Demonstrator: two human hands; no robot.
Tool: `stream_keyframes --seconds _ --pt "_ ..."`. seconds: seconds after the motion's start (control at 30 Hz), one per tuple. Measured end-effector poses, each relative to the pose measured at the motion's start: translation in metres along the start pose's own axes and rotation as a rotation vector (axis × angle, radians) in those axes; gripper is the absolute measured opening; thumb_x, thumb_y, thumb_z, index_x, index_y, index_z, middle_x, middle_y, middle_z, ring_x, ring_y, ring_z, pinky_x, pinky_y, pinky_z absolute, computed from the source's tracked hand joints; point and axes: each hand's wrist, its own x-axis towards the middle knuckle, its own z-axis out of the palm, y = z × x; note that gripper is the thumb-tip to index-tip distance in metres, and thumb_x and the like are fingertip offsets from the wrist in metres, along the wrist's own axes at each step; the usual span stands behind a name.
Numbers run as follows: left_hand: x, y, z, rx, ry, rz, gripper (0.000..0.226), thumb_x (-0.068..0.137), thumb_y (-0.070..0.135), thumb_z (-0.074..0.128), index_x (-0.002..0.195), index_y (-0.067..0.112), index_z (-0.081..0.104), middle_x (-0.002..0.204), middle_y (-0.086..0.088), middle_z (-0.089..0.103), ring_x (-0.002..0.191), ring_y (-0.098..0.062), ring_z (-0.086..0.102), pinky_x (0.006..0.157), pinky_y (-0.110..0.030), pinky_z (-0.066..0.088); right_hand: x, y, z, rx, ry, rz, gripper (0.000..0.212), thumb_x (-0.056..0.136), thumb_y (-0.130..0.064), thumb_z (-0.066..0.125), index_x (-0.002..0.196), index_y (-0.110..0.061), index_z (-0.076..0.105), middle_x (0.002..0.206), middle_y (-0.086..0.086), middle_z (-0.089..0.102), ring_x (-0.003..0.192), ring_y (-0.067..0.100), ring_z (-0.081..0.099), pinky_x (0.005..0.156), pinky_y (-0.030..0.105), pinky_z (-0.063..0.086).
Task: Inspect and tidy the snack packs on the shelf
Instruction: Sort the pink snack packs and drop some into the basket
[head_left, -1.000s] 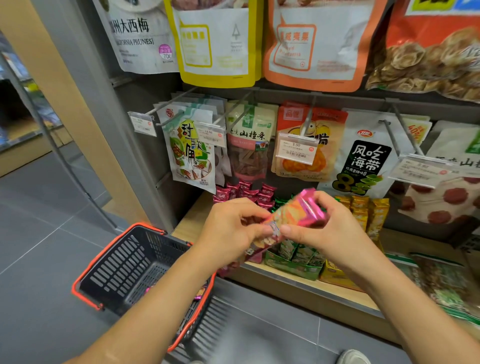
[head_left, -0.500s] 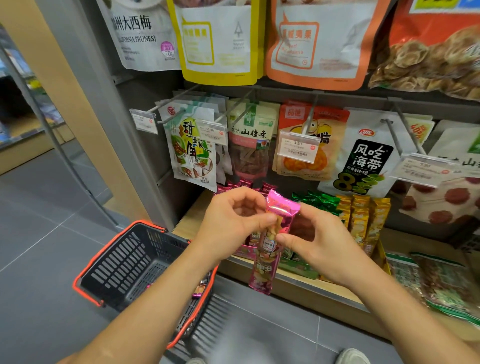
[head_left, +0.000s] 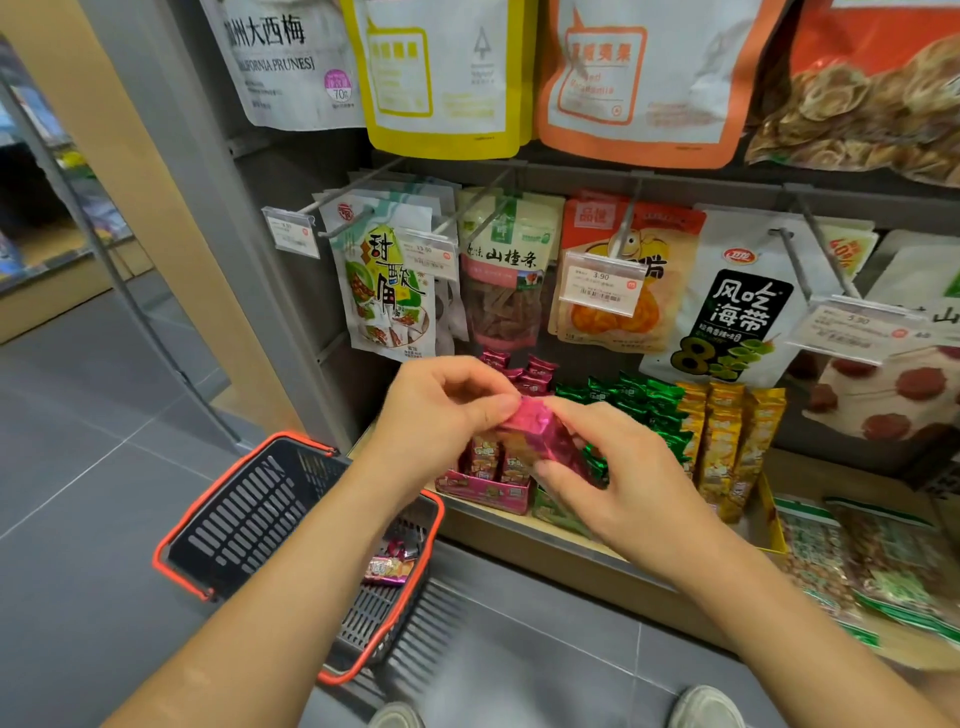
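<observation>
1. snack packs (head_left: 535, 374) stand in upright rows on the shelf (head_left: 831, 473), below hanging bags (head_left: 395, 291). a green row (head_left: 639, 400) is in the middle and a yellow row (head_left: 722, 441) at the right.
2. basket (head_left: 249, 514): on the floor, just left of the shelf front. a few loose packs (head_left: 387, 566) lie inside it.
3. box (head_left: 483, 491): pink, at the left end of the shelf front, holding a row of upright pink packs.
4. left hand (head_left: 441, 410): closed, thumb and forefinger pinching the upper end of one pink pack (head_left: 540, 436).
5. right hand (head_left: 623, 478): fingers curled round the lower part of the same pack, gripping it.
6. pack location: in the air between both hands, directly above the box and in front of the green row. it is tilted and touches no shelf item that can be seen.
7. step in hand (judgement): inspection of a single pack. both hands present its wrapper to the eye, and placement has not begun.
8. next move (judgement):
   - finish the check of seal and wrapper.
   - if sound, set the pack upright into the box, label facing front, in line with its row.
   - if faulty, it probably belongs in the basket, though what the basket is for cannot be told.
   - release one hand first, and guide the pack in without knocking over the green row.
</observation>
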Motion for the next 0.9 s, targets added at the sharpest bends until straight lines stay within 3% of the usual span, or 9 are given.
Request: stream_keyframes --seconds 0.1,0.2,0.3,0.37,0.47,0.57,0.67,0.8,0.9 --pt "0.004 0.002 -0.008 -0.182 0.097 -0.042 0.033 0.084 -0.007 0.065 0.066 0.019 0.072 0.062 0.001 0.067 0.058 -0.011 0.062 0.056 -0.022 0.052 0.000 0.002 0.005 0.162 -0.156 0.080 0.056 0.083 -0.062 0.054 0.131 -0.062 0.026 0.115 -0.027 0.055 0.104 -0.008 0.054 0.085 0.018 0.046" --pt "0.008 0.001 -0.021 -0.414 0.191 -0.075 0.023 0.089 -0.004 0.058 0.074 0.011 0.067 0.068 -0.004 0.065 0.059 -0.014 0.060 0.058 -0.025 0.052 -0.002 0.006 0.011 0.275 -0.311 0.154 0.060 0.089 -0.049 0.062 0.136 -0.050 0.026 0.095 -0.032 0.061 0.077 -0.012 0.062 0.064 0.008 0.047" --pt "0.009 -0.002 -0.032 -0.505 0.160 -0.059 0.013 0.092 0.000 0.054 0.083 0.006 0.060 0.070 -0.007 0.065 0.059 -0.014 0.062 0.061 -0.025 0.054 -0.002 0.006 0.012 0.278 -0.251 0.143 0.048 0.092 -0.048 0.056 0.134 -0.046 0.032 0.086 -0.024 0.064 0.066 -0.001 0.062 0.055 0.013 0.045" --pt "0.009 -0.004 -0.038 -0.485 0.078 -0.046 0.007 0.089 0.011 0.058 0.091 0.006 0.063 0.074 -0.006 0.068 0.064 -0.015 0.066 0.063 -0.025 0.055 -0.002 0.005 0.012 0.253 -0.226 0.130 0.045 0.093 -0.050 0.053 0.134 -0.046 0.033 0.085 -0.027 0.063 0.064 0.000 0.061 0.054 0.014 0.044" --pt "0.008 -0.008 -0.043 -0.303 -0.016 -0.065 0.029 0.077 0.031 0.069 0.103 0.018 0.070 0.083 0.000 0.072 0.076 -0.014 0.070 0.072 -0.024 0.056 -0.001 0.005 0.011 0.186 -0.215 0.145 0.046 0.094 -0.050 0.051 0.136 -0.043 0.033 0.081 -0.020 0.063 0.063 0.001 0.060 0.053 0.016 0.044" --pt "0.007 -0.012 -0.037 -0.096 -0.033 -0.088 0.045 0.070 0.038 0.073 0.111 0.020 0.069 0.083 0.005 0.075 0.076 -0.007 0.070 0.068 -0.016 0.052 -0.002 0.005 0.009 0.035 -0.216 0.146 0.050 0.095 -0.053 0.047 0.139 -0.041 0.028 0.085 -0.013 0.063 0.065 0.006 0.059 0.061 0.029 0.051" --pt "0.008 -0.016 -0.028 -0.029 0.029 -0.101 0.026 0.084 0.032 0.068 0.107 0.019 0.073 0.079 0.004 0.075 0.072 -0.004 0.069 0.063 -0.014 0.050 -0.002 0.002 0.008 -0.169 -0.173 0.074 0.053 0.094 -0.056 0.045 0.140 -0.042 0.021 0.083 -0.015 0.059 0.068 0.004 0.056 0.060 0.029 0.050" --pt "0.012 -0.023 -0.025 -0.047 0.202 -0.156 0.016 0.091 0.019 0.064 0.092 0.023 0.080 0.089 0.004 0.077 0.086 -0.012 0.071 0.077 -0.025 0.056 -0.003 0.003 0.005 -0.148 -0.220 0.044 0.079 0.089 -0.051 0.060 0.149 -0.044 0.008 0.117 -0.014 0.054 0.098 0.006 0.056 0.085 0.031 0.052" --pt "0.019 -0.031 -0.035 -0.052 0.363 -0.261 0.020 0.092 0.023 0.062 0.085 0.024 0.080 0.092 -0.002 0.076 0.097 -0.024 0.068 0.092 -0.040 0.054 -0.003 0.005 -0.006 0.009 -0.196 0.067 0.070 0.087 -0.037 0.068 0.145 -0.043 0.030 0.114 -0.021 0.058 0.096 -0.002 0.057 0.082 0.016 0.049"
